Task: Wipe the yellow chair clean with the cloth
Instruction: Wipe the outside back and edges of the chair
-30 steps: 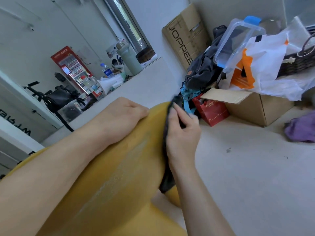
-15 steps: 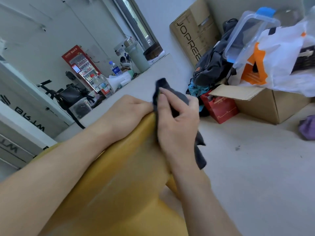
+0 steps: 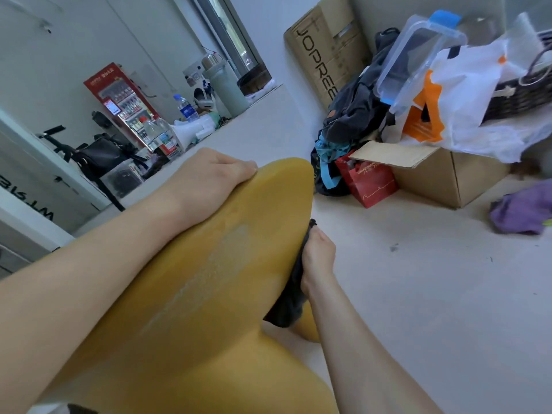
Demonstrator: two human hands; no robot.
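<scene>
1. Chair (image 3: 185,318): yellow, smooth shell, filling the lower centre of the head view. Rounded top edge points away from the camera. A pale streak (image 3: 209,270) runs lengthwise down its face.
2. Left hand (image 3: 213,174): rests on the chair's top left edge. Fingers lie together and curl over the far side, gripping the rim; fingertips hidden behind it.
3. Right hand (image 3: 318,258): at the chair's right edge, about halfway down. It holds the cloth against the side of the shell. Fingers are close together and bent round the cloth; their tips cannot be seen.
4. Cloth (image 3: 291,297): dark, bunched, sandwiched between right hand and chair edge, its lower end hanging loose below the wrist.
5. Floor (image 3: 433,309): pale, with a small dark speck.
6. Cardboard box (image 3: 448,177): open, far right, well apart from the chair. A white-and-orange bag (image 3: 466,94) and a clear tub (image 3: 418,55) with blue clips are piled on it.
7. Red bag (image 3: 372,182): touching the box's left side.
8. Purple rag (image 3: 522,207): on the floor, right edge.
9. Red vending machine (image 3: 125,106): far left background.
</scene>
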